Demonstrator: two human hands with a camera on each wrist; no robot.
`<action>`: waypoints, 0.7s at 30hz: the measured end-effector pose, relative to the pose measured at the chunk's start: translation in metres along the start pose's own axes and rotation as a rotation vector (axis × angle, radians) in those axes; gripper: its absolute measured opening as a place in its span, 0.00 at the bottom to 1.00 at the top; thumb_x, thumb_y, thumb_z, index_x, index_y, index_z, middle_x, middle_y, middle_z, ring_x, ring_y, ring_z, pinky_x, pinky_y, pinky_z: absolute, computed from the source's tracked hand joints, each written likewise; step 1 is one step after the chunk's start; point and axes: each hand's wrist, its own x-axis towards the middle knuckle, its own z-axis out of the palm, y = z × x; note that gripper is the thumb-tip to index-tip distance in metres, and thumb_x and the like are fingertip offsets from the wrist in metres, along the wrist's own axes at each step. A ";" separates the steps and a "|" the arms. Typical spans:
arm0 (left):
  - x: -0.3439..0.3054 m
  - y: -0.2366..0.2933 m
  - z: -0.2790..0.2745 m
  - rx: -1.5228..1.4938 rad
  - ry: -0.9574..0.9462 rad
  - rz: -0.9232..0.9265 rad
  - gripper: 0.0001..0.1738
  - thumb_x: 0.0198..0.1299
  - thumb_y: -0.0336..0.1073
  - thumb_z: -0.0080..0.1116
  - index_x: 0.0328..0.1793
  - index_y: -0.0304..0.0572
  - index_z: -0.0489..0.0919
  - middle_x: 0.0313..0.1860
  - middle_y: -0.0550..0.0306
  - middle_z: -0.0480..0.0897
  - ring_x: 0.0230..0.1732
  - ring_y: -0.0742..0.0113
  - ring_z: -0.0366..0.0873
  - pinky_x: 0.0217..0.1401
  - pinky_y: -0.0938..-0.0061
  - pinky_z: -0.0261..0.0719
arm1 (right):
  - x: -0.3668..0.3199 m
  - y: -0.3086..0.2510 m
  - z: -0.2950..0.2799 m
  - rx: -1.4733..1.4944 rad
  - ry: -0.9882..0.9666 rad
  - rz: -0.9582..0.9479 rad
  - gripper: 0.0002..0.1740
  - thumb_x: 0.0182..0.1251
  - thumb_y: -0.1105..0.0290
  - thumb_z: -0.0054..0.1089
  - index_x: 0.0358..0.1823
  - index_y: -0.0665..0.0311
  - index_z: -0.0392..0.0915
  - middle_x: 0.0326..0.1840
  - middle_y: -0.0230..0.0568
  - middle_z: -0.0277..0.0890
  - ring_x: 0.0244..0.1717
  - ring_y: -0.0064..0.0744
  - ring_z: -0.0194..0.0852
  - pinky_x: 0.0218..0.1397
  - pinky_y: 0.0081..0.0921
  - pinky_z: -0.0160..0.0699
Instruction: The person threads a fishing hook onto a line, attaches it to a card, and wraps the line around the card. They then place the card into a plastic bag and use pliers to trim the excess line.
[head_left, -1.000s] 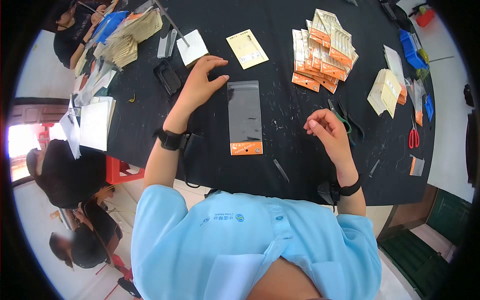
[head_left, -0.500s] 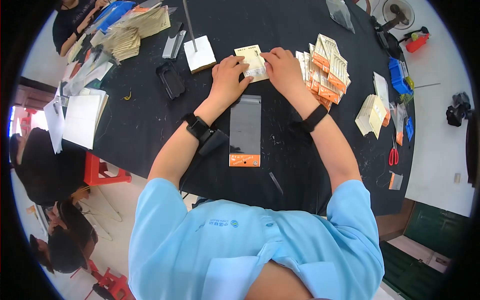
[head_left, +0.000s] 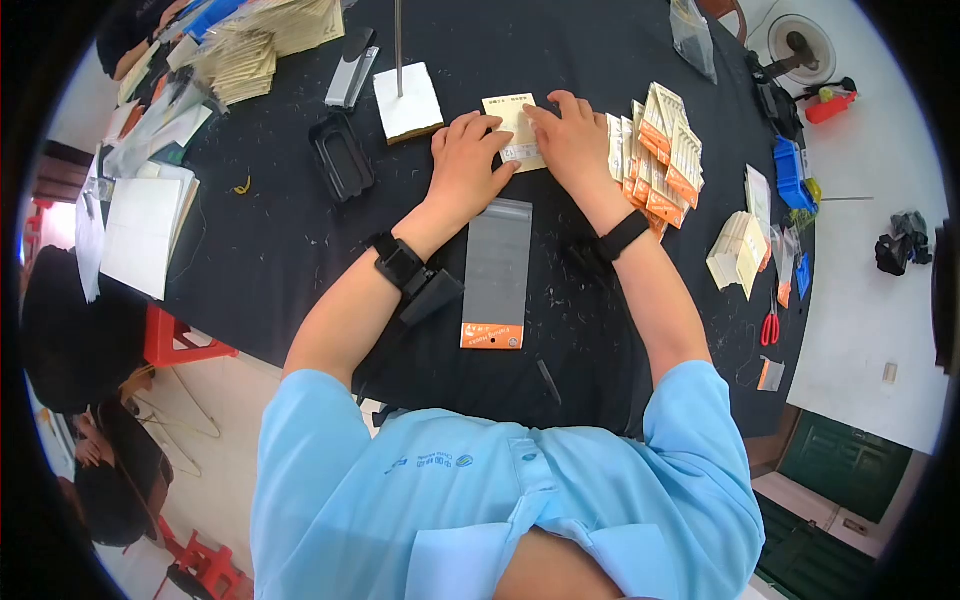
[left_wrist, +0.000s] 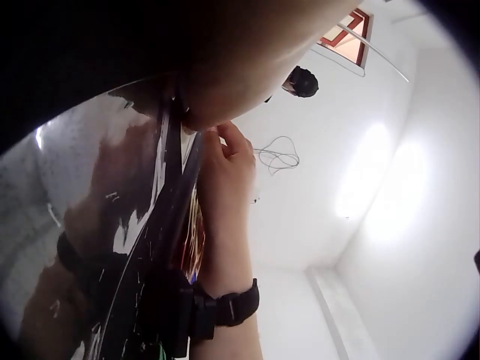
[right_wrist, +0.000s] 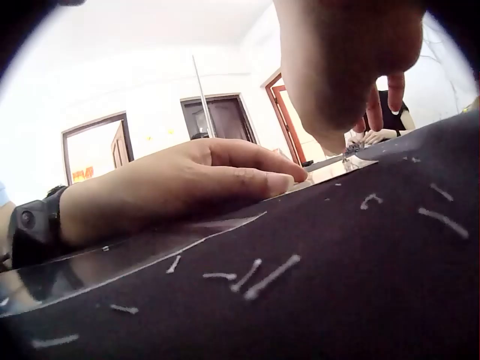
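A cream printed card (head_left: 515,125) lies on the black cloth between the two hands. My left hand (head_left: 466,160) rests at the card's left edge, fingers spread and loosely bent. On the other side my right hand (head_left: 570,140) has its fingertips at the card's right edge, palm down. The right wrist view shows the left hand (right_wrist: 172,184) low over the cloth, its fingertips at the card. Just below the hands lies a clear plastic bag (head_left: 497,265) with an orange "Fishing Hooks" header.
A pile of orange-and-cream packets (head_left: 660,150) lies right of the right hand. To the left stand a white block with a metal rod (head_left: 408,105), a stapler (head_left: 352,70) and a black tray (head_left: 340,155). Red scissors (head_left: 770,327) and a card stack (head_left: 735,252) lie at far right.
Both hands have come up to the card, the right one swinging in from the right side over the cutting tools. Since half a second ago they have barely shifted. The view has tilted.
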 end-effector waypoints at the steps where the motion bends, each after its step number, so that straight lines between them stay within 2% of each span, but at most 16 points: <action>1: 0.000 0.000 0.000 -0.004 0.004 0.002 0.19 0.51 0.39 0.63 0.50 0.45 0.78 0.57 0.57 0.73 0.64 0.56 0.62 0.63 0.59 0.56 | -0.001 0.001 0.001 0.001 -0.001 -0.001 0.14 0.56 0.70 0.55 0.44 0.50 0.82 0.49 0.36 0.72 0.50 0.37 0.69 0.49 0.38 0.65; 10: 0.000 -0.001 0.002 0.006 0.003 0.008 0.19 0.51 0.40 0.63 0.50 0.46 0.78 0.57 0.57 0.73 0.64 0.57 0.62 0.64 0.59 0.56 | -0.004 0.009 0.011 0.097 -0.032 0.078 0.13 0.56 0.70 0.56 0.43 0.50 0.82 0.48 0.34 0.72 0.50 0.36 0.70 0.50 0.39 0.65; 15: 0.000 -0.001 0.002 0.004 0.004 0.009 0.19 0.51 0.40 0.63 0.49 0.46 0.79 0.56 0.57 0.73 0.64 0.57 0.62 0.63 0.59 0.56 | -0.003 0.015 0.009 0.333 0.002 0.164 0.13 0.58 0.71 0.55 0.45 0.53 0.81 0.46 0.36 0.73 0.46 0.36 0.72 0.48 0.37 0.69; 19: 0.000 -0.001 0.002 -0.001 0.009 0.016 0.18 0.51 0.40 0.63 0.49 0.46 0.79 0.57 0.57 0.73 0.64 0.56 0.63 0.63 0.59 0.56 | -0.002 0.017 -0.020 0.441 0.020 0.209 0.12 0.59 0.71 0.57 0.45 0.56 0.81 0.44 0.38 0.74 0.45 0.38 0.73 0.46 0.34 0.71; 21: 0.000 -0.001 0.001 0.000 0.011 0.023 0.18 0.51 0.40 0.63 0.49 0.46 0.79 0.57 0.57 0.73 0.64 0.56 0.63 0.63 0.59 0.56 | -0.004 0.011 -0.060 0.685 0.051 0.264 0.11 0.60 0.72 0.57 0.44 0.59 0.81 0.41 0.39 0.75 0.43 0.35 0.74 0.45 0.28 0.73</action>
